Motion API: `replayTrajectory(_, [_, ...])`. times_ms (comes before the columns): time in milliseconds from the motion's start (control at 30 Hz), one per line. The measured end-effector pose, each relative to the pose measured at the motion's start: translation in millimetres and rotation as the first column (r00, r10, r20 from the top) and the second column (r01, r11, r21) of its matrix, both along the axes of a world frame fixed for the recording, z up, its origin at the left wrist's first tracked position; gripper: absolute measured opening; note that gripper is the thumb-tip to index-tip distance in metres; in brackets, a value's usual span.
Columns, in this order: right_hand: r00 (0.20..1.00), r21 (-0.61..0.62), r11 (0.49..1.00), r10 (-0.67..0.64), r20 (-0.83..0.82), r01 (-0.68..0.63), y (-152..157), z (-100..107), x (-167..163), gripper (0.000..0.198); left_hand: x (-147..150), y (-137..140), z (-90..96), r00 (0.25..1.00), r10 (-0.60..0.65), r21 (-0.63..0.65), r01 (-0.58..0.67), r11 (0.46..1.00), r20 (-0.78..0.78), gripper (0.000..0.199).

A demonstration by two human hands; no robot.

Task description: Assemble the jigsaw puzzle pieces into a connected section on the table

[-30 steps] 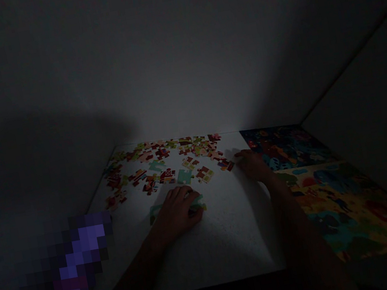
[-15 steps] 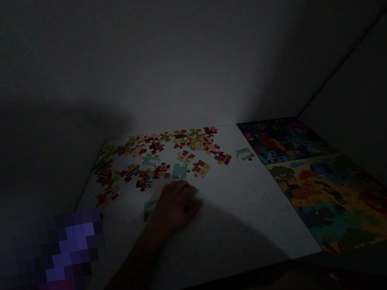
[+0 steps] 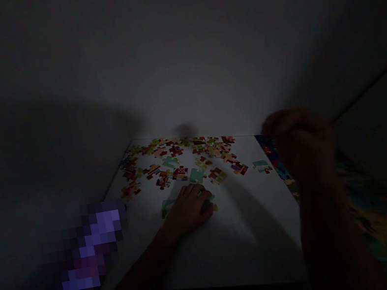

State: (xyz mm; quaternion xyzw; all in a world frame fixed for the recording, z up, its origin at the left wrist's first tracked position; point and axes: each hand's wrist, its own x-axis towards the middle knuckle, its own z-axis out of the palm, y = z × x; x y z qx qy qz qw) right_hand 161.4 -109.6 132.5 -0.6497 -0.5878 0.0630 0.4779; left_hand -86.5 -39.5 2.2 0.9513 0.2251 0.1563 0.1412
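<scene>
On the white board (image 3: 264, 227), my left hand (image 3: 191, 208) lies low, thumb and fingers closed around a pale green puzzle piece (image 3: 214, 202) that is partly covered. Another green piece (image 3: 167, 206) shows just left of that hand. Beyond the fingertips lie a light green piece (image 3: 196, 175) and a brown-and-yellow piece (image 3: 217, 175). My right hand (image 3: 303, 140) is raised over the board's right side, fingers curled; it is dark and slightly blurred, and whether anything is in it cannot be seen.
Many loose puzzle pieces (image 3: 164, 147) spread along the back and left of the board. A green-and-white piece (image 3: 262, 166) lies alone toward the right. Colourful picture sheets (image 3: 376, 227) sit at the right, partly behind my right arm. A wall (image 3: 183, 67) rises behind.
My right hand has come into view, raised at the right over the picture sheets. My left hand stays at the same green piece. The view has shifted, so the board sits farther right.
</scene>
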Motion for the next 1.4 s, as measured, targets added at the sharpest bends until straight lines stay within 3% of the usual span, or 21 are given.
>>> replayTrajectory(67, [0.989, 0.011, 1.0, -0.013, -0.146, 0.015, 39.6, -2.7, -3.1, 0.024, 0.8, 0.4, 0.1, 1.0, 0.006, 0.005, -0.006, 1.0, -0.003, 0.024])
replayTrajectory(167, [0.984, -0.273, 0.955, 0.076, -0.159, -0.118, 94.9, -33.0, -22.5, 0.02, 1.6, 0.7, 1.3, 1.0, 0.021, -0.008, -0.021, 1.0, 0.007, 0.022])
replayTrajectory(300, [0.949, -0.463, 0.842, 0.316, 0.007, -0.277, 141.3, -81.0, -79.7, 0.02, 1.5, 1.4, 1.9, 1.0, 0.021, -0.021, -0.022, 1.0, 0.0, 0.021])
replayTrajectory(367, [0.924, -0.532, 0.811, 0.361, 0.124, -0.245, 152.9, -92.6, -111.6, 0.029, 1.1, 2.5, -1.0, 1.0, 0.013, -0.003, -0.013, 1.0, -0.012, 0.022])
replayTrajectory(467, [0.915, -0.616, 0.787, 0.281, 0.29, -0.047, 163.6, -94.2, -144.4, 0.05, -0.3, 5.2, -9.3, 1.0, -0.006, 0.043, 0.007, 0.999, -0.026, 0.026])
replayTrajectory(533, [0.927, -0.658, 0.752, 0.223, 0.3, 0.032, 170.7, -90.1, -152.7, 0.054, -1.3, 7.1, -14.7, 1.0, -0.008, 0.064, 0.01, 0.998, -0.029, 0.029])
replayTrajectory(700, [0.964, -0.741, 0.67, 0.219, 0.15, -0.037, 186.5, -76.8, -143.4, 0.044, -0.4, 10.1, -16.8, 0.999, 0.0, 0.096, 0.004, 0.995, -0.04, 0.027])
replayTrajectory(800, [0.955, -0.706, 0.703, 0.258, 0.144, -0.084, 176.9, -69.0, -126.3, 0.027, 0.0, 8.4, -10.7, 1.0, 0.01, 0.077, -0.008, 0.997, -0.016, 0.026])
replayTrajectory(933, [0.985, -0.562, 0.821, 0.159, 0.064, -0.096, 120.8, -69.8, -85.9, 0.02, -2.3, 4.3, -2.7, 1.0, -0.001, 0.015, 0.001, 1.0, 0.004, 0.027])
replayTrajectory(1000, [0.983, -0.482, 0.859, 0.115, -0.141, -0.17, 80.1, -76.3, -62.8, 0.035, -3.8, 2.8, -0.1, 1.0, -0.015, 0.004, 0.015, 1.0, -0.011, 0.035])
replayTrajectory(1067, [0.907, -0.409, 0.852, 0.16, -0.389, -0.326, 41.3, -85.6, -45.0, 0.049, -4.5, 1.8, 1.3, 0.999, -0.019, 0.012, 0.02, 1.0, -0.03, 0.043])
replayTrajectory(1167, [0.797, -0.277, 0.897, 0.123, -0.591, -0.344, 3.8, -103.6, -34.8, 0.052, -4.0, 0.8, 1.3, 0.998, -0.015, 0.022, 0.016, 1.0, -0.055, 0.046])
replayTrajectory(1267, [0.762, -0.255, 0.931, 0.038, -0.647, -0.262, -4.2, -122.7, -38.5, 0.046, -2.4, -0.1, 0.2, 0.998, -0.002, 0.028, 0.004, 1.0, -0.056, 0.042])
replayTrajectory(1400, [0.803, -0.286, 0.901, 0.104, -0.587, -0.326, 1.1, -136.6, -43.8, 0.039, -1.0, -1.4, -0.2, 0.998, 0.037, 0.058, -0.034, 0.998, -0.055, 0.041])
